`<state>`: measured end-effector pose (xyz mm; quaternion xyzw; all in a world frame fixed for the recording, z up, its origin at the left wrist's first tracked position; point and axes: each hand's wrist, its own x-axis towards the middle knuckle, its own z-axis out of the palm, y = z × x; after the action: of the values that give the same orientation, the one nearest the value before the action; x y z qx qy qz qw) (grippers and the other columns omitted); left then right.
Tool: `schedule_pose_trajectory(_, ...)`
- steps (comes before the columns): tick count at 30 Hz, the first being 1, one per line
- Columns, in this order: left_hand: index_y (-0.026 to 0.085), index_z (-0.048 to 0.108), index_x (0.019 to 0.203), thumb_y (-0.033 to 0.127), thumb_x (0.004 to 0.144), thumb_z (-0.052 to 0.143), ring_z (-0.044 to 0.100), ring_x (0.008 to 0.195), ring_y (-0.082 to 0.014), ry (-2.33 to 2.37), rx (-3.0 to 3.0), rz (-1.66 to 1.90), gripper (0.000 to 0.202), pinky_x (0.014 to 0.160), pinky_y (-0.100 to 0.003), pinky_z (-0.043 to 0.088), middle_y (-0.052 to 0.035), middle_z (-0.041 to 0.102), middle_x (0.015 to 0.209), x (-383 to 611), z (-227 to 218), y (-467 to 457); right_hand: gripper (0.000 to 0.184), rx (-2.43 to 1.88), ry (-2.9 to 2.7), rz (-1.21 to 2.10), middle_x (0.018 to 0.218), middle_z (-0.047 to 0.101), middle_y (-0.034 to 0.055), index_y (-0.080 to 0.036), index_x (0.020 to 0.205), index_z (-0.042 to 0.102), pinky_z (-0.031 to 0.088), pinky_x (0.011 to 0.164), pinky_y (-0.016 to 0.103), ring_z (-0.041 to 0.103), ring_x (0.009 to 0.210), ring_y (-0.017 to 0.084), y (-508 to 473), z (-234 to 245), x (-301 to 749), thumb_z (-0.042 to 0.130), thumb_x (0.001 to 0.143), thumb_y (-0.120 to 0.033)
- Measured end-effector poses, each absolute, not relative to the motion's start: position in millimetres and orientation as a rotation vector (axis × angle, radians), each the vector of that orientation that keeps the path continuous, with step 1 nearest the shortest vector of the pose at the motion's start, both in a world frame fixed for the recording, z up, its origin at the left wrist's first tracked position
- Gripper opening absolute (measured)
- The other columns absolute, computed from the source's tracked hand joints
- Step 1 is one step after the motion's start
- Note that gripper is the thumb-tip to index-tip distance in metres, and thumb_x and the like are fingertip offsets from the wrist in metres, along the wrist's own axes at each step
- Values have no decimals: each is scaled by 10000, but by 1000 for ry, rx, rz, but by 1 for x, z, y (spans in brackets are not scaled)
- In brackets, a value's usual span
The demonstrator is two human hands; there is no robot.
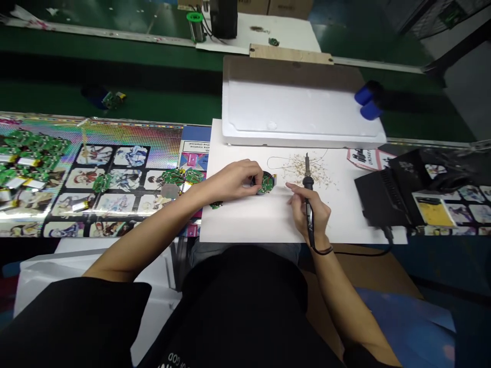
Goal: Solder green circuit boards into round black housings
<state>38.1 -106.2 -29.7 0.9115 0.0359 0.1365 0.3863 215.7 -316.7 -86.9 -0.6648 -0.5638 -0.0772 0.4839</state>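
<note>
My left hand (245, 180) is closed on a small round green circuit board (267, 182) that sits in a dark round housing, over the white sheet (245, 225). Part of the board is hidden by my fingers. My right hand (311, 208) grips a black-handled soldering iron (308, 186), its metal tip pointing away from me. Beyond the iron lies a scatter of small yellowish bits (322, 171), with a thin loop of solder wire (274, 158) beside it.
A white foam tray (303, 134) stands behind the sheet, two blue cylinders (371, 108) at its right end. Black box-shaped equipment (383, 197) with a cable is on the right. Many green circuit boards (42, 148) are piled at left; several others (172, 176) lie nearer my left arm.
</note>
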Motion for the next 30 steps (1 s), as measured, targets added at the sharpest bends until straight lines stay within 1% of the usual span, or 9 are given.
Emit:
schedule_pose_trajectory(4, 198, 666, 900, 190, 931, 599, 656, 955, -204, 73, 2305, 348, 75, 886, -333, 486, -41, 727, 968, 38, -30, -106, 326, -1586, -1477, -299, 1191, 819, 77, -240, 1255, 669, 693, 843, 367, 824, 917, 221, -316, -85, 217, 632, 978, -71)
schedule_pose_trajectory(7, 201, 659, 908, 186, 925, 604, 650, 944, -203, 82, 2304, 335, 60, 874, -334, 486, -40, 720, 966, 38, -30, -106, 390, -1572, -1574, -334, 1206, 811, 79, -249, 1291, 641, 694, 889, 405, 810, 1031, 245, -315, -84, 219, 645, 952, -57)
schedule_pose_trajectory(12, 201, 639, 911, 194, 931, 580, 640, 939, -206, 74, 2313, 331, 63, 864, -338, 484, -43, 704, 962, 38, -29, -106, 419, -1569, -1596, -346, 1134, 810, 65, -267, 1309, 623, 697, 842, 431, 799, 970, 246, -313, -86, 222, 631, 941, -68)
schedule_pose_trajectory(17, 203, 633, 912, 214, 943, 569, 633, 924, -209, 77, 2321, 313, 72, 850, -335, 481, -44, 694, 947, 38, -27, -107, 433, -1568, -1607, -341, 1104, 807, 59, -269, 1304, 624, 694, 795, 430, 792, 925, 245, -312, -85, 223, 621, 925, -58)
schedule_pose_trajectory(22, 199, 655, 927, 205, 963, 578, 637, 961, -209, 64, 2307, 339, 85, 892, -337, 483, -45, 708, 962, 37, -29, -106, 467, -1563, -1595, -291, 1122, 806, 59, -272, 1324, 618, 688, 828, 430, 792, 968, 249, -313, -85, 223, 629, 917, -43)
schedule_pose_trajectory(25, 208, 689, 949, 210, 971, 618, 653, 1004, -209, 70, 2271, 318, 75, 930, -338, 488, -41, 744, 999, 37, -29, -103, 466, -1567, -1575, -249, 1133, 804, 66, -269, 1327, 617, 689, 845, 434, 796, 992, 253, -314, -84, 223, 628, 923, -36)
schedule_pose_trajectory(30, 216, 731, 968, 230, 977, 711, 672, 1016, -195, 111, 2208, 292, 26, 929, -319, 499, -30, 780, 1040, 37, -32, -99, 471, -1555, -1549, -217, 1141, 803, 81, -255, 1322, 624, 687, 867, 432, 798, 1012, 255, -316, -83, 223, 638, 916, -17)
